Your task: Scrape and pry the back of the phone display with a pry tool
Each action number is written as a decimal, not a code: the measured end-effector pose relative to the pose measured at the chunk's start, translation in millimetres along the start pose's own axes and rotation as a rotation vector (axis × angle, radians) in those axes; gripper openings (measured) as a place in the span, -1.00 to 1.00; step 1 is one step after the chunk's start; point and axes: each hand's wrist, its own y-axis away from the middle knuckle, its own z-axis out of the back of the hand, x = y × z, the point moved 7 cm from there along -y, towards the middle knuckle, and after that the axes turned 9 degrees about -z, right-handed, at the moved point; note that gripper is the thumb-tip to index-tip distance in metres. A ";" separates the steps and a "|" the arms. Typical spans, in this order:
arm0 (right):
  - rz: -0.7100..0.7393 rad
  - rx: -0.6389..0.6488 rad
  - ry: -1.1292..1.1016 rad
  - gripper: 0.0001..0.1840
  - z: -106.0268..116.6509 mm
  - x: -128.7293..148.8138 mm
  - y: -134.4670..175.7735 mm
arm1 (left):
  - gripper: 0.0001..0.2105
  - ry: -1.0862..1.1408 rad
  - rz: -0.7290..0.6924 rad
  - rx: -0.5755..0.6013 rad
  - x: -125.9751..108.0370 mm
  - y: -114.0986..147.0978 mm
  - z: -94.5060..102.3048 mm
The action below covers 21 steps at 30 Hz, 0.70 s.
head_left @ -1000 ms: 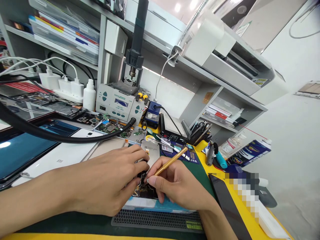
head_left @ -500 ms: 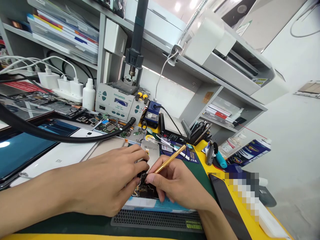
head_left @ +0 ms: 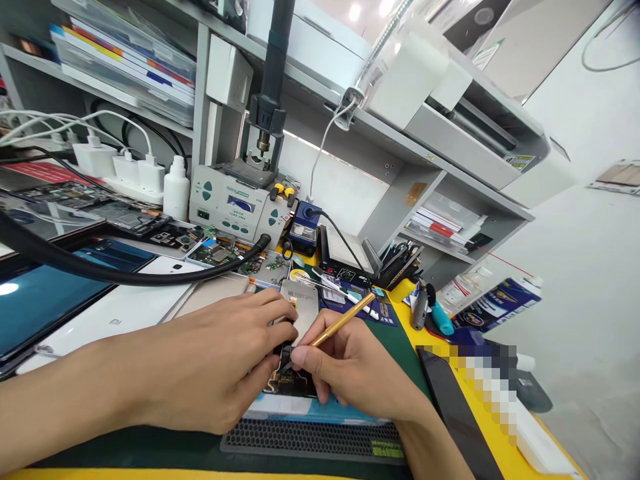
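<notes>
An opened phone (head_left: 297,381) with dark inner parts, a flex cable and a grey metal battery or plate (head_left: 303,303) lies in front of me. Over its left side, my left hand (head_left: 240,347) has its fingers curled around a small black part (head_left: 285,351) at the phone. My right hand (head_left: 340,360) pinches a slim gold pen-shaped tool (head_left: 345,319) like a pen. That tool slants down to the left, and its tip reaches the black part near my left fingertips. My fingers hide much of the contact point.
Under the phone lies a light-blue and white pad (head_left: 320,408) on a black perforated mat (head_left: 310,440). A black hose (head_left: 150,275) arches across the left, above phone panels. A hot-air station (head_left: 230,207) stands behind. A dark phone screen (head_left: 455,413) lies at right.
Both hands stay almost in place. The gold tool's rear end has shifted very slightly right and down, and its tip has moved a little at the black part.
</notes>
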 end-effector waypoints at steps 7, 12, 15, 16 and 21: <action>0.000 -0.004 0.008 -0.46 1.1 0.8 0.2 | -0.72 -0.013 -0.003 0.003 0.1 0.5 -0.8; 0.001 -0.006 0.009 -0.45 0.7 0.4 0.0 | -0.71 -0.010 0.002 0.015 -0.1 0.0 1.5; -0.011 -0.013 0.023 -0.43 0.6 0.8 2.0 | -0.71 0.005 0.001 0.000 -0.9 -0.3 4.2; -0.017 -0.016 0.031 -0.42 0.7 1.0 2.6 | -0.71 0.011 0.001 -0.002 -1.2 -0.4 4.5; -0.029 -0.023 0.049 -0.42 1.9 1.8 2.6 | -0.69 0.018 0.007 0.005 -1.2 -0.8 2.9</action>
